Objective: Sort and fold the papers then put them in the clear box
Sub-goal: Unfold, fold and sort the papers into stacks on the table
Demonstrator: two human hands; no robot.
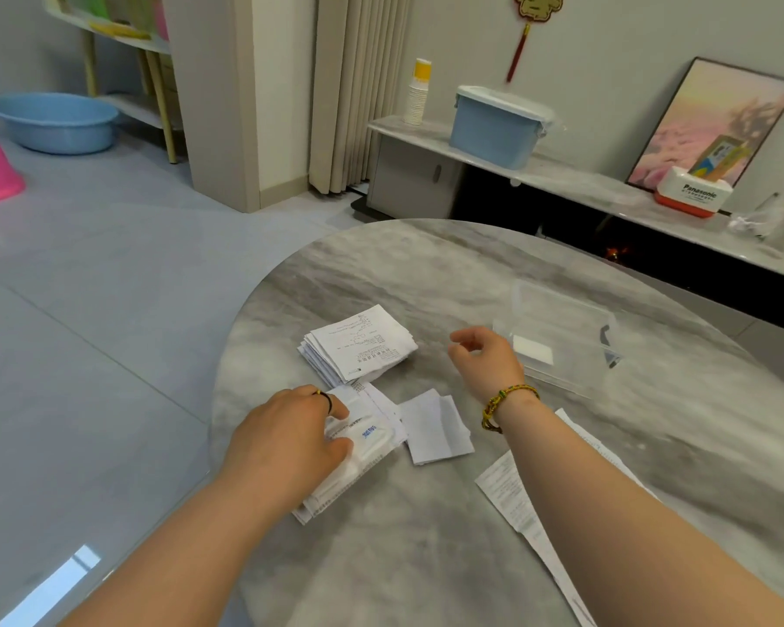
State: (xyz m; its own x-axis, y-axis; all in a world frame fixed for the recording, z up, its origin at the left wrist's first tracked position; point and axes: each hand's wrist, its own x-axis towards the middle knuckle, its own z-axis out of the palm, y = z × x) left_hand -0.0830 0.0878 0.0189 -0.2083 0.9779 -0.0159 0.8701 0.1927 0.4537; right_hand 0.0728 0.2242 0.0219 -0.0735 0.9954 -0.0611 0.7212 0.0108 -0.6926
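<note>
On the grey marble table [426,558] lie several white receipts. My left hand [286,438] presses flat on a near pile of papers [367,441], fingers closed around its edge. Beyond it sits a neat stack of folded papers [358,343]. A small folded paper [435,427] rests between my arms. My right hand [485,357] hovers empty above the table, fingers loosely curled, just left of the clear box [575,310], which holds one folded white paper [532,348]. A long unfolded receipt [517,500] lies partly under my right forearm.
The table's round edge curves along the left, with grey floor beyond. A low shelf behind carries a blue lidded bin [494,129], a stack of paper cups [417,95], a Panasonic box [691,196] and a framed picture [716,124]. A blue basin [53,122] sits on the floor.
</note>
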